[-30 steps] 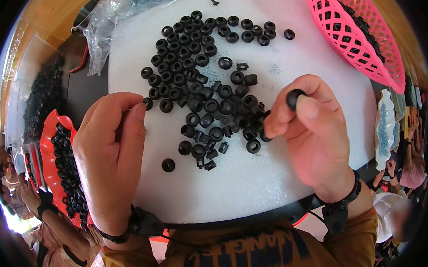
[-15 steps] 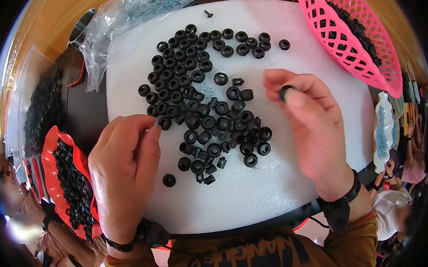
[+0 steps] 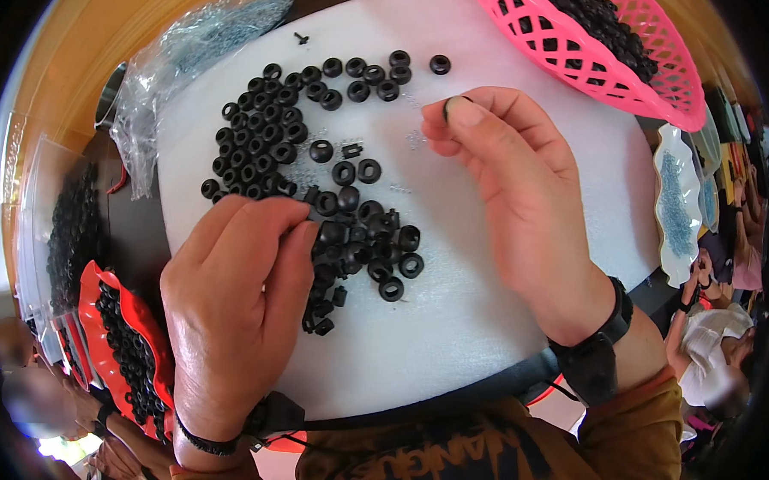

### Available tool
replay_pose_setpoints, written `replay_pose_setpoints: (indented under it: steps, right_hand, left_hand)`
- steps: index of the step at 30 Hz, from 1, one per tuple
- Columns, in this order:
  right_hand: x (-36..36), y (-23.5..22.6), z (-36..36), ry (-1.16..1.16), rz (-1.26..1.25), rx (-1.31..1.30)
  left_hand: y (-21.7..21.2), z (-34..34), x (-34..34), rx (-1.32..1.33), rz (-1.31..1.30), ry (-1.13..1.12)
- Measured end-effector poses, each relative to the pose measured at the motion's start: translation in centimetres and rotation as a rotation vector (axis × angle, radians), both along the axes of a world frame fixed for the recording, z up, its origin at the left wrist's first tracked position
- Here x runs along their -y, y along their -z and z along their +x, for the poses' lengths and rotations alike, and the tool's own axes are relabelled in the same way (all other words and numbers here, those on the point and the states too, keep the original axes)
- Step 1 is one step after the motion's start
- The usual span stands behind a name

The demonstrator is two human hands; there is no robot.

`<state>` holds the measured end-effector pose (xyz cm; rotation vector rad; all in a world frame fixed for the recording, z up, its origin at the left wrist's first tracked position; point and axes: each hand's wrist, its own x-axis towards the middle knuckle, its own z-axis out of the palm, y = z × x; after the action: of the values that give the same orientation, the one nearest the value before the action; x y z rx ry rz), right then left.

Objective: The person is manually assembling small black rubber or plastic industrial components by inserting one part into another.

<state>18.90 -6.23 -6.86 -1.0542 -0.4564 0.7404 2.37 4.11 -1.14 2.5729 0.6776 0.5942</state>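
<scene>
My right hand (image 3: 525, 173) is raised over the white foam-like sheet (image 3: 458, 329), thumb and fingers pinched on a small black round plastic piece (image 3: 452, 106), mostly covered by them. At the left of the loose pieces, my left hand (image 3: 236, 294) is closed, thumb and forefinger tips together; what they hold, if anything, is hidden. Beside those fingertips lies a heap of black pieces (image 3: 384, 247), some ball-shaped with a hole, others small and blocky. Further up, many black ring-like balls (image 3: 256, 131) lie close together. Tiny silvery springs (image 3: 306, 168) are scattered between them.
A pink lattice basket (image 3: 573, 55) of black pieces stands at the far right. A red wavy-edged dish (image 3: 109, 348) holds more at left. A clear plastic bag (image 3: 177, 68) lies far left. A white dish (image 3: 677, 210) of small bluish-silvery parts sits right. Other people are nearby.
The whole view has shifted, so the sheet and loose pieces appear further left. My left hand has come to the heap's left side. My right hand still pinches the black piece.
</scene>
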Motion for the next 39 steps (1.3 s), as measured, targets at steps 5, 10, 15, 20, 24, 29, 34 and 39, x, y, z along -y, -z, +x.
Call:
replay_pose_setpoints:
  steps: [5, 10, 15, 20, 24, 29, 34, 39]
  right_hand:
    - [-0.2, -0.1, 0.2, 0.008, 0.018, -0.081]
    - [-0.7, 0.2, 0.3, 0.043, 0.069, -0.147]
    - [-0.6, -0.4, -0.3, 0.006, 0.159, -0.223]
    - [0.1, -1.1, -0.5, -0.123, 0.118, -0.113]
    - [0.6, -1.0, -1.2, -0.175, 0.168, -0.011]
    - [1.4, -1.2, -2.3, -0.421, 0.209, 0.046]
    - [0.9, -0.6, -2.8, -0.42, 0.244, 0.273]
    - [1.0, -0.8, -2.8, -0.469, 0.176, 0.306]
  left_hand:
    - [-0.2, 3.5, 0.6, -0.129, 0.0, 0.168]
    - [1.9, 6.0, 0.4, -0.269, 0.299, 0.261]
    - [2.2, 6.8, 0.5, -0.323, 0.502, 0.282]
    - [1.3, 5.4, 0.0, -0.204, 0.28, 0.209]
    - [-0.6, 2.5, 1.2, 0.109, -0.399, -0.053]
    - [-0.4, -1.3, 1.5, 0.417, -0.903, -0.015]
    - [0.4, -2.2, 0.5, 0.557, -0.967, 0.14]
    - [0.9, -2.4, 0.3, 0.531, -0.875, 0.17]
